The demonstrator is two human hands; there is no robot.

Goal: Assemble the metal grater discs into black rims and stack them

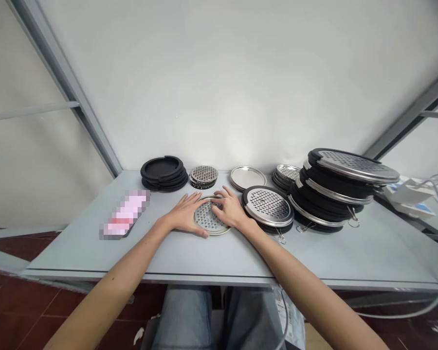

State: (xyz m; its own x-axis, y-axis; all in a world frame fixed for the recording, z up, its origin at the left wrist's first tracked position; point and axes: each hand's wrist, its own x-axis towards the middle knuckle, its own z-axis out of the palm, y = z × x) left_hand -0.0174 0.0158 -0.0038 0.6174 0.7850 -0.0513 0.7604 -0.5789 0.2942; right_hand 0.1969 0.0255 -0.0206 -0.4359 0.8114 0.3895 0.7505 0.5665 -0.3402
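A round perforated metal disc [207, 219] lies flat on the grey table [190, 255] in front of me. My left hand [184, 214] rests on its left edge, fingers spread, thumb along the near rim. Over the disc's right side lies my right hand [230, 209], fingertips pressing on the holes. Both hands touch the disc; neither lifts it.
At the back stand a stack of black rubber rings [164, 172], a pile of small perforated discs [203, 176] and a plain metal lid [247, 177]. To the right are assembled black-rimmed strainers [268, 208] and a tall leaning stack [336, 189]. A blurred pink object [126, 215] lies left.
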